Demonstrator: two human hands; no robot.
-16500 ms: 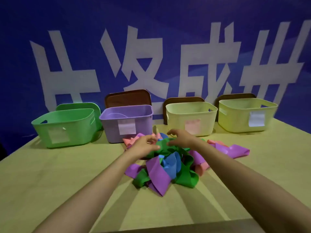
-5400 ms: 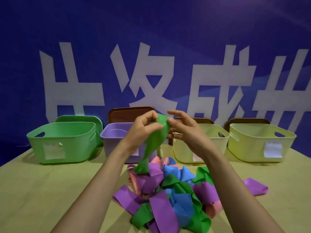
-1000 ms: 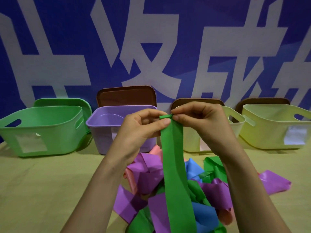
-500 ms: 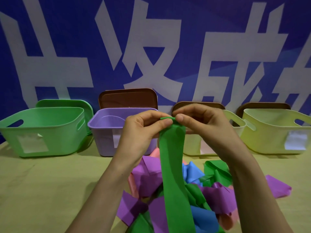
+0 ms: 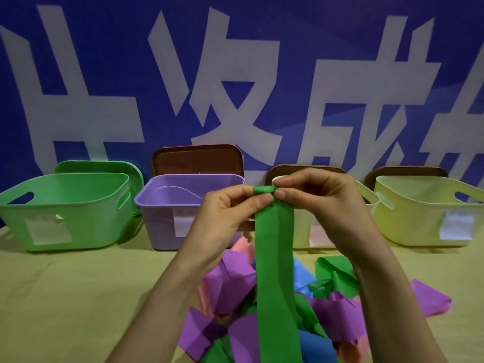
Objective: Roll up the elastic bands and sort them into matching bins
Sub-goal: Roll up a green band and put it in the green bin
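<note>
Big picture first: the table (image 5: 65, 297) has four bins lined up along its far edge. The green bin (image 5: 65, 213) is far left and the purple bin (image 5: 162, 203) is next to it. Two pale yellow bins (image 5: 419, 213) are off to the right, one half hidden behind a hand. Near the middle sits the pile (image 5: 230, 284) of loose bands in purple, blue, green and pink.

The green band (image 5: 275, 271) hangs straight down into that pile, held up in front of the bins. The left hand (image 5: 222, 224) pinches its top end from the left and the right hand (image 5: 322, 205) pinches it from the right. Between the fingertips is a tiny roll (image 5: 264, 189), maybe a turn or two thick, so I'd say rolling has barely started.

My tips: keep the first turns tight and square to the band's edges, or it'll cone out sideways. Let the hanging tail's weight give you tension. Walk the thumbs in small steps and never let both pinches go at once, because elastic springs open. It'll go in the green bin once it's wound.
</note>
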